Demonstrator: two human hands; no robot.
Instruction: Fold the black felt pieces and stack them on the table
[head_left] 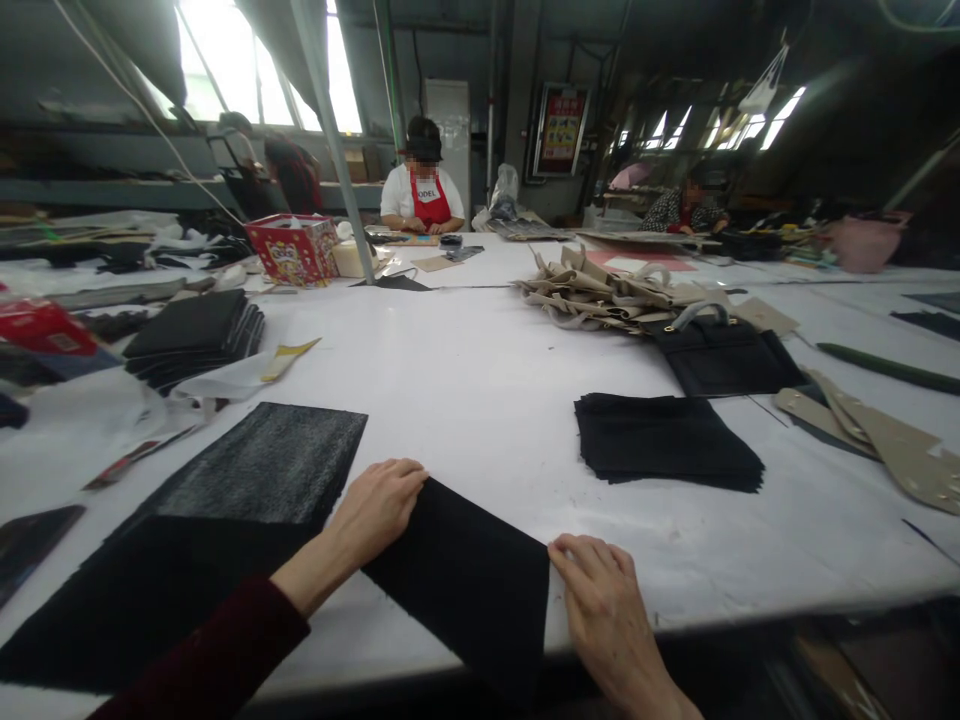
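A flat, black fabric panel (476, 580) lies on the body side of both grips, its far edge slanting between the bare right hand (604, 595), nearer, and bare left hand (382, 510), farther, each pinching a corner; beyond sits a ragged-edged black fabric stack (664, 440).

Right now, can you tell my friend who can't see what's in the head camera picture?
A left hand and a right hand hold two corners of a black sheet at a white table. Farther back lie a black stack and a tan pile.
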